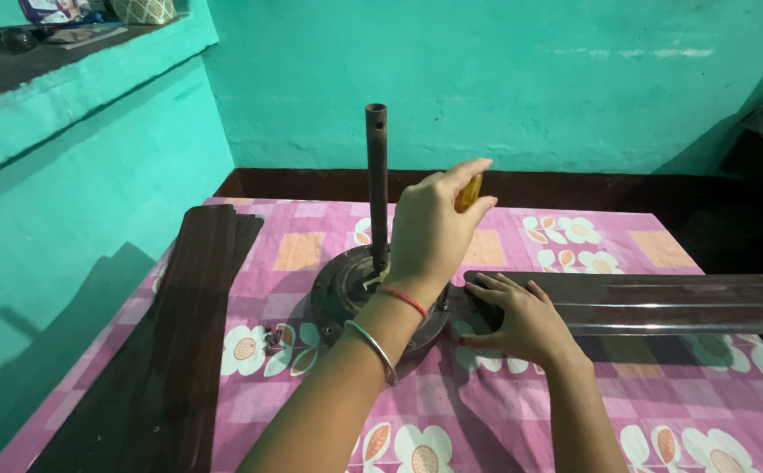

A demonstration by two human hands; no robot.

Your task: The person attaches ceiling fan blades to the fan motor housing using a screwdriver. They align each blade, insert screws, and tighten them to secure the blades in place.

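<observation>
A ceiling fan motor housing (346, 293) is seen lying on a pink floral cloth (504, 403), its down-rod (376, 180) standing upright from the centre. All places below are given relative to this housing.

The left hand (430, 232) is held above the housing's right edge, closed around a yellow-handled screwdriver (469, 193); only the handle tip is visible, the shaft being hidden behind the hand. The tool's axis is judged to run downward toward the housing's rim.

The right hand (517, 320) is pressed flat, fingers spread, gripping nothing, on the root of a dark fan blade (653, 302) just right of the housing. The blade's long axis runs horizontally rightward and is cut off at the frame edge. The joint between blade and housing is hidden by both hands.

More dark blades (171, 333) are stacked well to the left.
</observation>
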